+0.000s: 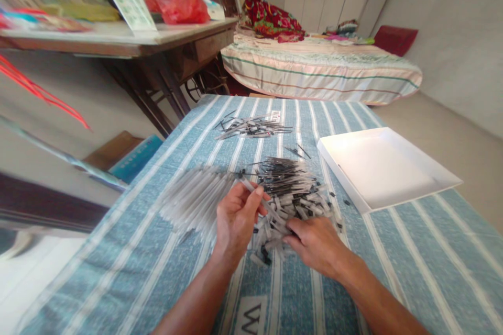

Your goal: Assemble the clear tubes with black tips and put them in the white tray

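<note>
Our left hand (pixel 240 214) is nearly closed, thumb and fingers pinching one pale tube (pixel 247 185) above the heap of short pieces (pixel 306 204). Our right hand (pixel 318 246) curls half-closed at that heap; whether it grips anything, we cannot tell. We count one white tray (pixel 393 170) and one far pile (pixel 253 126).

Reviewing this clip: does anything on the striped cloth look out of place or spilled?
Only minor strays: a thin dark stick lies beyond the mixed heap, and a small black piece sits apart between it and the white tray. They look odd because most parts are bunched together. I see no obvious damage.
</note>
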{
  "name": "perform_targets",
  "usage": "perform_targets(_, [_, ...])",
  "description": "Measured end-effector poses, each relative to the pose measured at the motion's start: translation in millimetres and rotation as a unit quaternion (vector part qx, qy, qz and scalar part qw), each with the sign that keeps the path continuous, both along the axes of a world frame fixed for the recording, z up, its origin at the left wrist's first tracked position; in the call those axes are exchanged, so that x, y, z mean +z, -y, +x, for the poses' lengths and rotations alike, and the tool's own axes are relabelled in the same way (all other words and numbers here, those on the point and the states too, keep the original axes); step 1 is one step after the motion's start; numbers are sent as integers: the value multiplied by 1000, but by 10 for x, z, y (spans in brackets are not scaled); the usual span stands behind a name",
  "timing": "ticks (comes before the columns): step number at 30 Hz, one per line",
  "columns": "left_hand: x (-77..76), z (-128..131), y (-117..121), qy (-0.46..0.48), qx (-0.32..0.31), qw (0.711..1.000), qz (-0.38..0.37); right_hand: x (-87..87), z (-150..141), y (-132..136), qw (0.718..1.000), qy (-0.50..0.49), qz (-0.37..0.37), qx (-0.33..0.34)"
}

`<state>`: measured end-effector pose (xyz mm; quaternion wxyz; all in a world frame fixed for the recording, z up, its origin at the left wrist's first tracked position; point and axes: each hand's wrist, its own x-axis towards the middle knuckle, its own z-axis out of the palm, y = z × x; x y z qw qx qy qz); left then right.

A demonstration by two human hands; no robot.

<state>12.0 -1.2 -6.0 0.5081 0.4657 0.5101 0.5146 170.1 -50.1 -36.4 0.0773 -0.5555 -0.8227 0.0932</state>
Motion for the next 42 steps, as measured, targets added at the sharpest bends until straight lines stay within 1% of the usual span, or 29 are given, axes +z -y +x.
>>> perform_targets(2, [0,0,3,-4,-2,1000,4,-19,27,-7,999,-35,-8,-17])
perform_targets(4, [5,1,5,-3,0,1000,6,-29,58,-14,995,-93,-13,-40])
perform_targets(8, [23,6,5,38,-2,999,-8,-22,90,-16,972,-219,2,-86])
perform_targets(12, [31,9,8,72,-14,997,-23,-19,79,0,952,-291,15,-94])
perform_targets(14, [34,8,10,81,-17,996,-20,-30,77,7,948,-303,21,-92])
perform_targets(20, [46,4,15,90,-8,996,-8,-57,86,2,950,-297,58,-76])
perform_targets(26, [31,52,42,87,-27,996,-21,-26,57,-5,948,-299,79,-79])
perform_targets(30, [40,73,51,116,-34,991,-52,-33,46,5,934,-341,63,-90])
perform_targets(34, [45,41,32,160,-57,981,-98,-41,48,18,905,-410,31,-106])
perform_targets(37, [17,6,6,178,-76,974,-117,-31,60,18,887,-446,31,-113])
perform_targets(39, [-10,-9,-7,170,-85,975,-118,-19,72,16,886,-448,48,-110])
perform_targets(42, [-35,-14,-10,156,-102,974,-127,-4,87,20,893,-433,70,-98])
